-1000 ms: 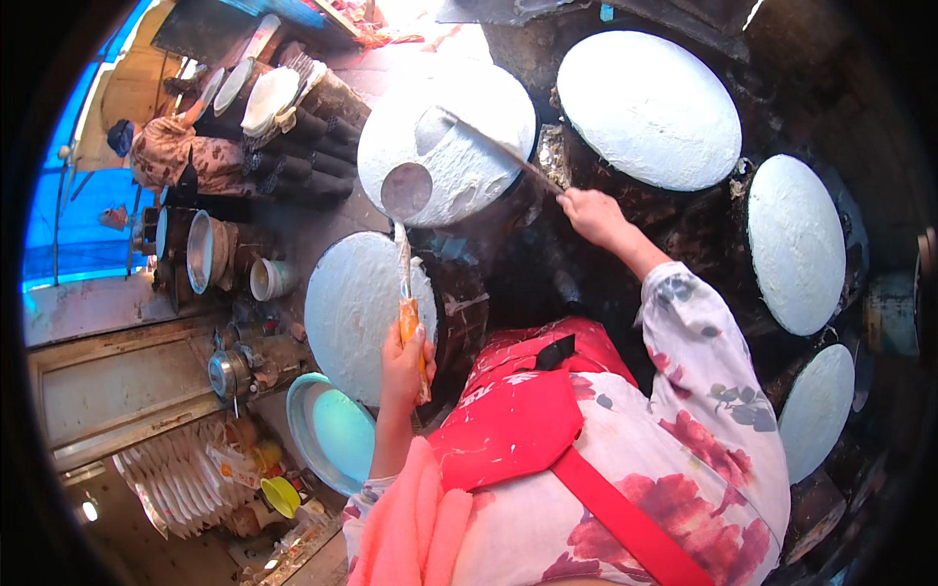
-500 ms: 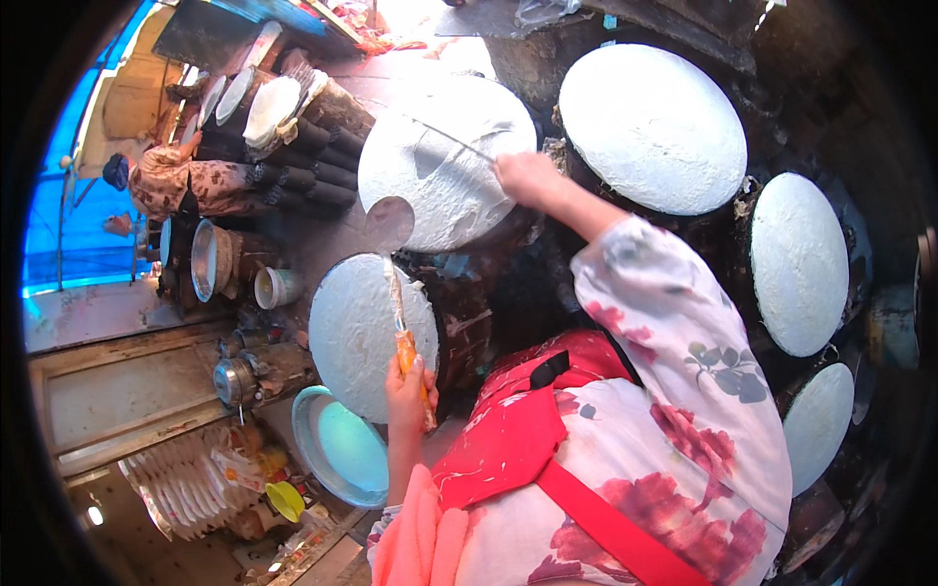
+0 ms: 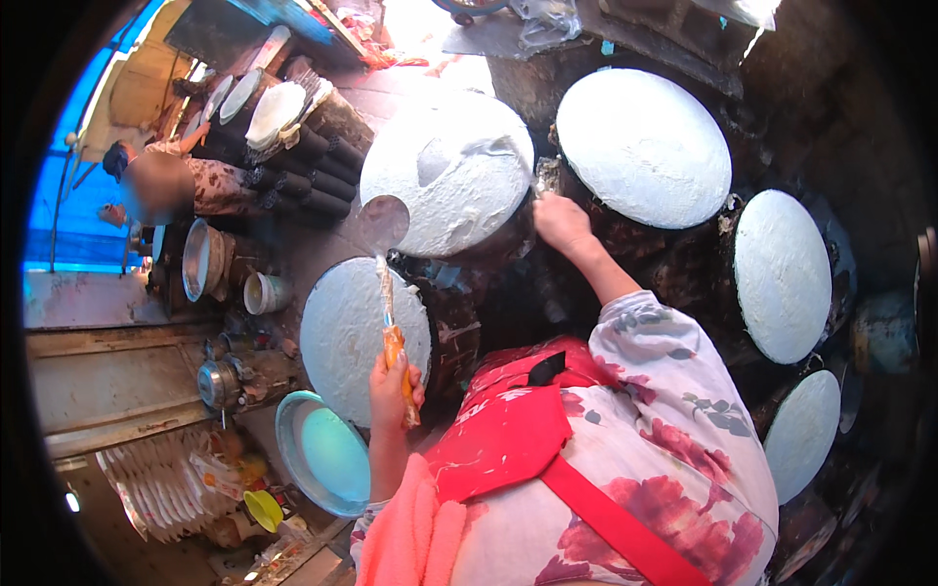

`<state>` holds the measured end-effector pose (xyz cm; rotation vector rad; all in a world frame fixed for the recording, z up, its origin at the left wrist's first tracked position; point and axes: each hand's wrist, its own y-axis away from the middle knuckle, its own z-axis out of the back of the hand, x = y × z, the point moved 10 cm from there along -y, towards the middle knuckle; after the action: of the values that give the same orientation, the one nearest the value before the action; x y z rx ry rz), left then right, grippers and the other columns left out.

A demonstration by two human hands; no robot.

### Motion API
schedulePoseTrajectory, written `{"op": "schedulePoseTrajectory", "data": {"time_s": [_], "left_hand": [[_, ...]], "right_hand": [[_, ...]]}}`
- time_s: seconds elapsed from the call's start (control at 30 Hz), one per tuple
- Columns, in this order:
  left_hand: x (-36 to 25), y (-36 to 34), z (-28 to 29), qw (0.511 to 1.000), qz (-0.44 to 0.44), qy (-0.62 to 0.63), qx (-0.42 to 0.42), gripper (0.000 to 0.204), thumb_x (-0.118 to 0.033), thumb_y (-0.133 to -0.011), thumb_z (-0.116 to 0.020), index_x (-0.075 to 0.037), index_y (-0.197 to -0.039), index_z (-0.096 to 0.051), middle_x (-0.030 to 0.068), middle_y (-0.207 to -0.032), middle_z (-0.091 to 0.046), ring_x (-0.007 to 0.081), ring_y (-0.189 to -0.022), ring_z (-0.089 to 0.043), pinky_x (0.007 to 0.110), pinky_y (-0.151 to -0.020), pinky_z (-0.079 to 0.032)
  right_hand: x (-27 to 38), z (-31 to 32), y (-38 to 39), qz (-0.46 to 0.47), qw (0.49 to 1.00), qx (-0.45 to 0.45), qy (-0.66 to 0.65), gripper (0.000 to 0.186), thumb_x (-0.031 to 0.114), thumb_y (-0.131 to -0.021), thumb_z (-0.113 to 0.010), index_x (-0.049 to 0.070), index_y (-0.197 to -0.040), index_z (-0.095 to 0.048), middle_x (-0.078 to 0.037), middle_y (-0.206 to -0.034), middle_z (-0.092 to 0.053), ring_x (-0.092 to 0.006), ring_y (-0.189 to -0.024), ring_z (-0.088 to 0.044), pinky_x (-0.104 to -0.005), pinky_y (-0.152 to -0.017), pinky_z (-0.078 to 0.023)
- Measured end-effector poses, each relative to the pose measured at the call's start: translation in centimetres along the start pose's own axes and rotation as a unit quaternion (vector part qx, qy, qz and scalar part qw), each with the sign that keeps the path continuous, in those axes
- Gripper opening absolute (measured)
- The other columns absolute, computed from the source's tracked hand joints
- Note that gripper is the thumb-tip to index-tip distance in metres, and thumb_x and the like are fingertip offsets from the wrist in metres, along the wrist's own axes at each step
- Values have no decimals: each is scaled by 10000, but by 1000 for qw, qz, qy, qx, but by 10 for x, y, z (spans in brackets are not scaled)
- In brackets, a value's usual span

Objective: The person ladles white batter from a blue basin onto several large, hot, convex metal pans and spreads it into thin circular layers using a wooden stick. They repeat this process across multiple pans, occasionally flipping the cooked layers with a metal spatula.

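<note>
Five white-coated round discs around me, ladle in my left.

Near: my left hand fisted on the orange handle of a ladle, bowl up over the gap btw two discs. One disc lies just behind that hand, a blue basin below it. My right hand reaches to the edge of the big disc; can't tell its grip. Farther: 3 more discs at right. A person sits far left.

An open-air food workshop: soot-black stoves carry round white batter-coated steaming discs (six in view), with stacked trays nearby.
</note>
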<state>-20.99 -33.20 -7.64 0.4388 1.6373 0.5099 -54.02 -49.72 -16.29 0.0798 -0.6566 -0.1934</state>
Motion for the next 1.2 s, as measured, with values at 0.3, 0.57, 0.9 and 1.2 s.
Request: {"op": "schedulePoseTrajectory", "data": {"time_s": [0.3,0.57,0.9,1.2], "left_hand": [[-5,-4,-8,999,12,30,22,310,-231,-956,-470,-80,-1222,-423,37,-647,-468,109,-410,-436,233,-363,-369],[-10,-9,-9,999,14,30,6,267,-211,-947,-483,-89,-1179,-435,35,-651,-472,105,-403,-435,228,-353,-367],[-13,-21,-8,999,26,44,-18,213,-217,-945,-489,-98,-1114,-444,36,-652,-476,109,-404,-447,233,-346,-367],[-32,-47,1,998,23,-45,-47,213,-231,-935,-504,-93,-1090,-453,32,-650,-485,105,-406,-451,233,-353,-365]], "right_hand": [[12,-20,-13,133,987,39,85,315,244,-894,-424,0,-859,-620,-243,-864,-638,-398,-877,-617,-482,-768,-484],[56,-15,20,145,979,112,94,311,238,-893,-410,-3,-839,-598,-245,-802,-638,-397,-805,-631,-483,-743,-493],[64,-12,6,187,969,121,109,236,127,-801,-454,-18,-797,-640,-241,-821,-649,-363,-806,-651,-457,-730,-513],[56,-12,-9,283,933,171,141,229,160,-831,-459,3,-792,-622,-211,-796,-647,-367,-784,-638,-457,-696,-501]]}}
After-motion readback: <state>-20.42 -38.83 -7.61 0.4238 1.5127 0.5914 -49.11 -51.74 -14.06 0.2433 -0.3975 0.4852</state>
